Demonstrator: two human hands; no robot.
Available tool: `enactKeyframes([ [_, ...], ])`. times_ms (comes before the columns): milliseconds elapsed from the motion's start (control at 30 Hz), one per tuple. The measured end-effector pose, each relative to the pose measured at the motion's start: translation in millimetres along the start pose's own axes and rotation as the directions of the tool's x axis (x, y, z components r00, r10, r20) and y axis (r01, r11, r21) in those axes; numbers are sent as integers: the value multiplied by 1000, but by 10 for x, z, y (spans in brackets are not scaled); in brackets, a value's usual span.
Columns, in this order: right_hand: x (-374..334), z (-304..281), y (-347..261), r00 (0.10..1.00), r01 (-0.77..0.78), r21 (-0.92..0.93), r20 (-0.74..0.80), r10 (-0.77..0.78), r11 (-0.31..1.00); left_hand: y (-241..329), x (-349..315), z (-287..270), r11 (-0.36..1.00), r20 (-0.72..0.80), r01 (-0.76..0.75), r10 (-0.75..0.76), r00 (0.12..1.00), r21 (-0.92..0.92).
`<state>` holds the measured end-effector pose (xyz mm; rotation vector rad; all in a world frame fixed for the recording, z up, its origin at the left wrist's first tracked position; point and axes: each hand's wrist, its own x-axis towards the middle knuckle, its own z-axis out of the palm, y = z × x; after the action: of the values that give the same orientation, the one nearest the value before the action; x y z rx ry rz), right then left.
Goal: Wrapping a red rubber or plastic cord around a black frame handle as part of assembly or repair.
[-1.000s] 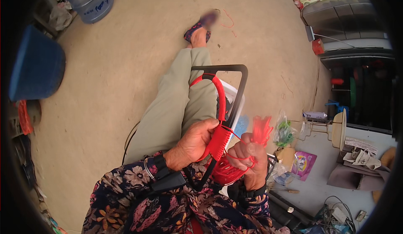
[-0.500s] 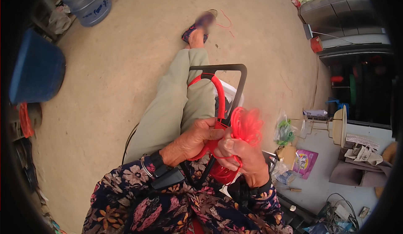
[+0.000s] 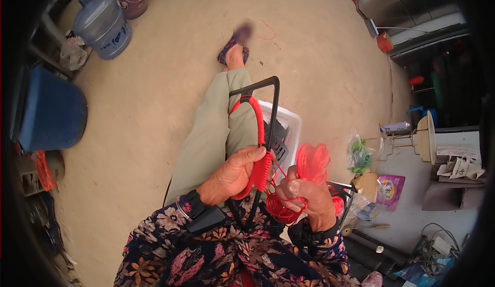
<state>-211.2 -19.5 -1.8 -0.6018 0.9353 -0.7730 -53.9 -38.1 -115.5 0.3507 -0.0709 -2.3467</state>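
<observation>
A black angular frame [image 3: 275,101] leans over my lap, with a curved piece wrapped in red cord [image 3: 258,121] fixed inside it. My left hand [image 3: 233,173] closes on the frame's wrapped part, its thumb against a ribbed red section [image 3: 262,171]. To its right, my right hand [image 3: 312,197] is shut on a looped bundle of red cord [image 3: 312,162], blurred at the top. A strand runs from the ribbed section to this hand. More red cord loops [image 3: 282,210] hang below its fingers.
Behind the frame stands a white plastic bin [image 3: 293,124] with dark pieces inside. A blue tub [image 3: 56,109] and a water jug [image 3: 105,27] are at left. Bags, a purple packet [image 3: 389,189] and cables [image 3: 438,240] lie at right. Red cord scraps [image 3: 267,31] lie on the floor.
My right hand has moved away from the wrapped part with the cord bundle, and a strand now spans the gap. The frame has turned slightly, showing the ribbed section. The whole view has shifted.
</observation>
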Motion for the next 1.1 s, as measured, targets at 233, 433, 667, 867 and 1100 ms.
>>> enactKeyframes([
  [233, 79, 28, 67, 996, -30, 103, 91, 21, 994, -26, 53, -131, 997, -55, -31, 28, 998, -69],
  [433, 152, -39, 168, 993, 14, 104, 119, -26, 994, -23, 32, -79, 990, -263, -76, 42, 964, -120],
  [667, 235, -260, 146, 981, 69, 195, 167, -102, 979, 49, -40, -209, 1000, 108, 18, -16, 994, -13],
  [867, 400, -358, 7, 984, 156, 104, 73, -164, 982, 128, -126, 34, 974, -116, -73, 100, 988, 216],
  [1100, 504, -394, 0, 982, 149, 77, 104, -157, 986, 252, -311, 292, 664, -126, -318, 530, 838, 677],
])
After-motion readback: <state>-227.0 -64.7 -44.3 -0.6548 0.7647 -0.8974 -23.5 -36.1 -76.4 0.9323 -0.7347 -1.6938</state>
